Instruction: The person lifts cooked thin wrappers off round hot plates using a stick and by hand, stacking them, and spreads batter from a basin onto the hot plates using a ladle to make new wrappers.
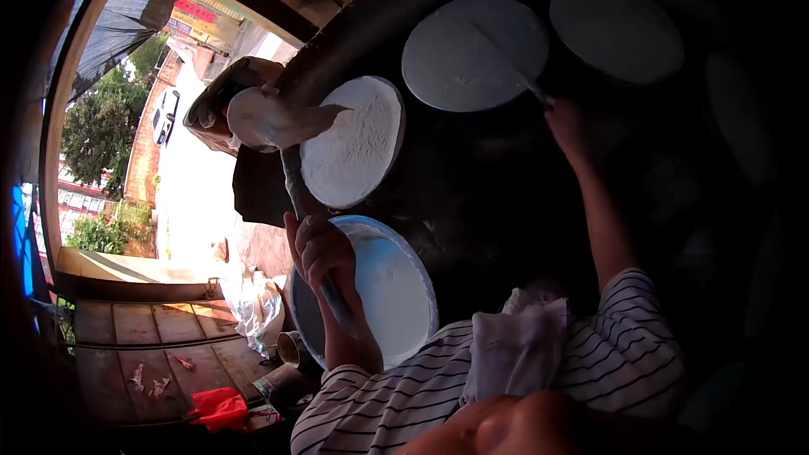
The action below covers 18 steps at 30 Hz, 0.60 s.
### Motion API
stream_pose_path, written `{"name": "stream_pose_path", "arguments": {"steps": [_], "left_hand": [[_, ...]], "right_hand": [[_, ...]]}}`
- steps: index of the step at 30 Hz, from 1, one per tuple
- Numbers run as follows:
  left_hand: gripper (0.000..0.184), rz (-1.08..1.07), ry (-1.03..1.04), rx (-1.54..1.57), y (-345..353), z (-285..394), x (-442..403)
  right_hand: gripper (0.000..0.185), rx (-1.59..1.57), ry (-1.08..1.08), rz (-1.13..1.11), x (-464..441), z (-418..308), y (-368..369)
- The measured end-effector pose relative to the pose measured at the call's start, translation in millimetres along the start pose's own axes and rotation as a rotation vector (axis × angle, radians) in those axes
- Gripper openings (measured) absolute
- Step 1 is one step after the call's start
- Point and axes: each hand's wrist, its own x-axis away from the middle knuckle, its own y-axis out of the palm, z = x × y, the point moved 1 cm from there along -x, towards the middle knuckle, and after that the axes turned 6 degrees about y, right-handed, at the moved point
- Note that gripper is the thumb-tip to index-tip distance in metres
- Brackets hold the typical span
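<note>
My left hand (324, 248) is closed around the handle of a ladle (251, 120), raised above a blue-rimmed tub (431, 286) of white batter (392, 295). The ladle's bowl looks coated with something pale, and a pale stretch reaches from it toward a white round sheet (358, 147) with a bumpy surface. My right hand (566, 122) grips a thin stick-like tool (527, 80) that reaches over a second white round (455, 59). In deep shade to the right lies a third white round (619, 34). The tool's far end is hard to make out.
A large dark curved surface bears the white rounds. On the left are a window frame (52, 160), a tiled ledge (139, 333), a red bag (221, 409), a crumpled white plastic bag (257, 307) and a small can (291, 350). Outside stands a parked car (166, 114).
</note>
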Motion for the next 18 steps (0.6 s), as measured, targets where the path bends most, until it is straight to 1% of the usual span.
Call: {"name": "stream_pose_path", "arguments": {"steps": [1, 2, 3, 5, 6, 7, 8, 9, 10, 11, 12, 13, 14, 15, 16, 17, 18], "left_hand": [[0.042, 0.075, 0.123, -0.106, 14.9, 10.2, 28.9], [0.042, 0.162, 0.222, -0.199, 26.2, 18.8, 66.7], [0.042, 0.234, 0.308, -0.276, 27.4, 31.4, 93.2], [0.041, 0.447, 0.477, -0.375, 3.7, 65.8, 141.8], [0.040, 0.565, 0.537, -0.422, -16.9, 90.5, 164.1], [0.038, 0.702, 0.630, -0.358, -47.5, 123.6, 182.3], [0.037, 0.783, 0.733, -0.206, -68.8, 135.9, 180.3], [0.034, 0.899, 0.811, -0.160, -104.1, 166.3, 188.4], [0.032, 1.041, 0.867, -0.182, -138.2, 188.9, 188.9], [0.030, 1.268, 0.950, -0.152, -163.4, 195.7, 175.5], [0.029, 1.368, 1.021, -0.140, -204.2, 218.4, 175.1], [0.026, 1.300, 0.816, -0.142, -234.1, 230.1, 180.3], [0.022, 1.443, 0.896, -0.087, -248.1, 234.4, 166.2], [0.027, 1.447, 0.886, -0.195, -259.8, 237.8, 155.3], [0.043, 1.393, 0.926, -0.372, -253.8, 214.5, 131.7], [0.055, 1.246, 0.651, -0.439, -256.5, 211.8, 137.6], [0.052, 1.382, 0.412, -0.505, -250.1, 205.1, 133.2]], "right_hand": [[0.032, 0.134, 0.014, 0.012, -5.9, 37.3, 2.6], [0.032, -0.147, 0.013, -0.003, 20.4, 57.9, 9.6], [0.033, -0.418, 0.015, -0.005, 43.1, 62.1, 6.5], [0.033, -0.286, 0.072, -0.262, 100.2, -12.7, -0.7], [0.036, -0.286, -0.037, -0.251, 105.2, -32.1, 21.5], [0.037, -0.305, -0.030, -0.247, 101.0, -57.3, 43.7], [0.031, -0.224, -0.118, -0.252, 89.4, -83.2, 63.6], [0.022, -0.334, -0.172, -0.266, 76.5, -106.0, 89.8], [0.023, -0.191, -0.206, -0.317, 67.1, -153.4, 83.1], [0.026, -0.137, -0.262, -0.280, 45.8, -170.6, 103.6], [0.028, -0.138, -0.323, -0.219, 20.1, -182.9, 125.4], [0.028, -0.060, -0.331, -0.207, -2.8, -201.7, 133.2], [0.028, -0.053, -0.359, -0.176, -32.8, -213.9, 146.3], [0.028, -0.044, -0.393, -0.150, -65.9, -223.9, 166.9], [0.029, -0.061, -0.432, -0.110, -100.1, -227.6, 191.6], [0.029, -0.009, -0.442, -0.140, -129.2, -230.4, 210.3], [0.029, 0.036, -0.446, -0.169, -155.4, -235.1, 229.9]]}}
